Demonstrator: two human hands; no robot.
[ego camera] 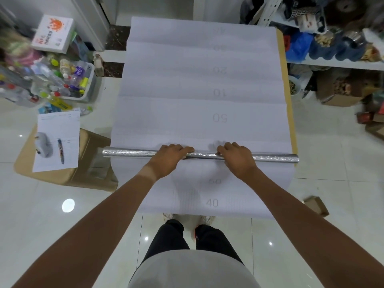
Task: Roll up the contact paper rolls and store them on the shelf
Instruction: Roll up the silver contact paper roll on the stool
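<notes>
Fingers (182, 148) of both hands curl over the silvery contact paper roll (133, 152), left hand (169, 157) and right hand (235, 156) near its middle. Roll lies across the unrolled sheet (199, 80) on the surface. Judgement: keep even pressure, edges aligned, to avoid telescoping.
</notes>
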